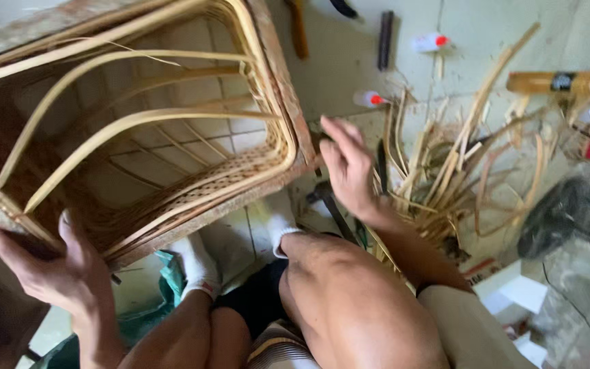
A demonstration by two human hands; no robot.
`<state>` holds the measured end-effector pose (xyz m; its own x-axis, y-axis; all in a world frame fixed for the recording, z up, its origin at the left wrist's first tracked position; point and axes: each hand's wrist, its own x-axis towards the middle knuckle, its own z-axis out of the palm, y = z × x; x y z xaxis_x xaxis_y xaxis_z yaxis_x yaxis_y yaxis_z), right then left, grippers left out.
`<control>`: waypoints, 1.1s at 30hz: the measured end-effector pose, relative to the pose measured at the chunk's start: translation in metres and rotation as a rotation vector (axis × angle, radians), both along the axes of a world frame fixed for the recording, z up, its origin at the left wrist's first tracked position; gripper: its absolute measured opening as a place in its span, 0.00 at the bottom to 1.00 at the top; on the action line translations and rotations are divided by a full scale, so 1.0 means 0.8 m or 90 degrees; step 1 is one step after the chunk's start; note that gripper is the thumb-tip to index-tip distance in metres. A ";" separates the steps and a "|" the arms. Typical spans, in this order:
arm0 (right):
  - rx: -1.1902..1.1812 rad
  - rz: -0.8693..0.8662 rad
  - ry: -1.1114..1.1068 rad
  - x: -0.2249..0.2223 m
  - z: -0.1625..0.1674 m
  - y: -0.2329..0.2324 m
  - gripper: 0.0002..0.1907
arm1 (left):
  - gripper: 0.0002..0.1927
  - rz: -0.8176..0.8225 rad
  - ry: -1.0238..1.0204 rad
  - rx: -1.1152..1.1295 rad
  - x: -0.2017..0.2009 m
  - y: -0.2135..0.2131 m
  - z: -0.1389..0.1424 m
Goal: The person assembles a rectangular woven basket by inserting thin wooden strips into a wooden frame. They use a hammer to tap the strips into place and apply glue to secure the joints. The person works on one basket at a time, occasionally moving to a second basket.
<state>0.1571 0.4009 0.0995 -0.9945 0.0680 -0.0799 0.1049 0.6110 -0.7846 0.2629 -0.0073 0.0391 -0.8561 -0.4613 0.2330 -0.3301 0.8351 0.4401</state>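
Left hand (49, 263) grips the near-left corner of a rattan frame (172, 130), tilted on the tiled floor (349, 61). Right hand (346, 167), fingers spread, hovers beside the frame's right corner, above loose cane strips (445, 171).

Lighting: soft, even daylight, moderately bright; source not in frame. Pale tiled floor (349, 61) was the brightest area, without harsh glare. Shadows: faint and diffuse beneath the heap of cane strips (445, 171); deeper shade inside the woven frame (172, 130) at its left wall and in the lower left corner. Sharpness: overall soft, fine detail smeared. Right hand (346, 167) showed slight motion blur at the fingers; left hand (52, 266) was crisper. Far right edge was hazy and indistinct. Distortion: mild wide-angle stretch toward corners.
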 end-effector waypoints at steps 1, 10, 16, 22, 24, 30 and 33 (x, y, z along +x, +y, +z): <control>0.040 0.027 0.047 0.024 0.005 0.008 0.19 | 0.33 -0.076 0.015 -0.091 0.008 0.009 0.011; 0.137 0.345 0.288 0.070 0.011 0.019 0.21 | 0.44 -0.552 -0.242 0.096 -0.013 0.087 0.051; 0.157 0.547 0.276 0.040 -0.013 -0.055 0.37 | 0.37 -0.523 -0.219 0.080 -0.007 0.093 0.048; 0.172 0.642 0.169 0.031 -0.040 -0.072 0.37 | 0.32 -0.545 -0.153 0.088 -0.011 0.092 0.047; 0.182 0.647 0.202 0.031 -0.043 -0.067 0.36 | 0.33 -0.554 -0.156 0.087 -0.010 0.089 0.045; 0.156 0.606 0.252 0.033 -0.035 -0.079 0.35 | 0.27 -0.547 -0.152 0.105 0.002 0.085 0.037; 0.055 0.473 0.290 0.068 -0.019 -0.042 0.30 | 0.26 -0.520 -0.177 0.167 0.012 0.088 0.042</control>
